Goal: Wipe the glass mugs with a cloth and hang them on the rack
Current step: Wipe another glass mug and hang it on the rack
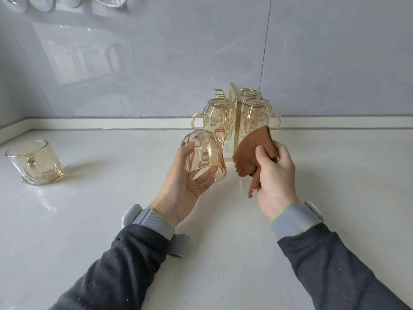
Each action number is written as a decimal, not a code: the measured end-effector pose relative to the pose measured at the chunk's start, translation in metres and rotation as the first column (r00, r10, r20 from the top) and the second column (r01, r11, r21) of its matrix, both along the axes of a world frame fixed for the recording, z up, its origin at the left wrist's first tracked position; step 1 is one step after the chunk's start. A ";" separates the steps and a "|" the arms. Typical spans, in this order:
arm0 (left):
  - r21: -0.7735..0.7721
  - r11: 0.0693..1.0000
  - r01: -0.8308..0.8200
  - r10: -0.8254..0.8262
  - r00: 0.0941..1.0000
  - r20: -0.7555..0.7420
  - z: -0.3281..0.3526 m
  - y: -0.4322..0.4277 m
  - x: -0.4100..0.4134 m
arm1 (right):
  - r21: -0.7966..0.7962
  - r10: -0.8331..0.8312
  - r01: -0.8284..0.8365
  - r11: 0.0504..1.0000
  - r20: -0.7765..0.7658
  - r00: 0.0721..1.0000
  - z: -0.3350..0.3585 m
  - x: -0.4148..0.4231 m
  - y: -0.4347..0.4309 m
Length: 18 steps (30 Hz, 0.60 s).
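My left hand point(178, 186) grips an amber glass mug point(203, 157), tilted with its base away from me and its mouth toward my palm. Just to its right, my right hand point(274, 175) holds a brown cloth point(252, 153), which is apart from the mug. Behind both hands stands a gold wire rack point(235, 121) with three amber mugs hung upside down: one on its left side point(220, 117) and two on its right side point(256, 115). Another amber mug point(35, 162) stands upright on the counter at the far left.
The white counter point(223, 253) runs back to a grey tiled wall point(156, 63) with a low raised ledge. White crockery point(40, 3) shows at the top left edge.
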State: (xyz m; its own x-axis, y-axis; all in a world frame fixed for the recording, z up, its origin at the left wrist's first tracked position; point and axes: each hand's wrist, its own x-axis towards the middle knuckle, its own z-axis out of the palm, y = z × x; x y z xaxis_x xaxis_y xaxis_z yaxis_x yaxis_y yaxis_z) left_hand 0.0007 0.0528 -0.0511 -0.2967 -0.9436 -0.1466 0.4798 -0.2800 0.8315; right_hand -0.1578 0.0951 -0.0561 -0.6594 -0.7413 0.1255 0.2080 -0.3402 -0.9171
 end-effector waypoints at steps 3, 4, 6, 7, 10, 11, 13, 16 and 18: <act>-0.023 0.998 0.057 -0.057 0.998 0.026 0.000 0.003 -0.002 | -0.089 -0.038 0.024 0.996 -0.157 0.987 -0.003 0.004 -0.004; -0.027 0.997 0.071 -0.071 0.997 0.026 0.001 0.004 -0.003 | -0.102 -0.034 0.015 0.995 -0.183 0.983 -0.003 0.004 -0.004; -0.039 0.995 0.094 -0.092 0.995 0.037 -0.001 0.006 -0.004 | -0.103 0.004 -0.028 0.994 -0.222 0.975 -0.001 0.008 -0.002; -0.052 0.993 0.105 -0.102 0.993 0.052 -0.001 0.006 -0.005 | -0.098 0.034 -0.059 0.993 -0.242 0.970 0.000 0.009 -0.002; -0.086 0.989 0.117 -0.109 0.989 0.098 -0.001 0.009 -0.006 | -0.101 0.140 -0.168 0.981 -0.243 0.960 0.003 0.013 0.001; -0.089 0.990 0.112 -0.102 0.989 0.104 -0.001 0.008 -0.006 | -0.099 0.176 -0.202 0.974 -0.223 0.959 0.004 0.013 0.001; -0.090 0.992 0.094 -0.084 0.990 0.109 -0.002 0.007 -0.005 | -0.111 0.192 -0.225 0.968 -0.248 0.949 0.004 0.013 0.002; -0.082 0.994 0.078 -0.070 0.992 0.105 -0.002 0.006 -0.005 | -0.113 0.071 -0.138 0.984 -0.459 0.886 0.003 0.014 0.004; -0.081 0.994 0.080 -0.070 0.991 0.115 -0.001 0.007 -0.005 | -0.151 -0.028 -0.051 0.987 -0.477 0.878 0.001 0.012 0.004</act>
State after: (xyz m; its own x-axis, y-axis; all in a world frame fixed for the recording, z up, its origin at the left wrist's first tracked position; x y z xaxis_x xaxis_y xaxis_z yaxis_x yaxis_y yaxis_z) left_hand -0.0042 0.0597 -0.0519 -0.3532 -0.9299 -0.1028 0.3625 -0.2374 0.9012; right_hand -0.1455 0.0994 -0.0548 -0.4816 -0.6936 0.5357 -0.2360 -0.4860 -0.8415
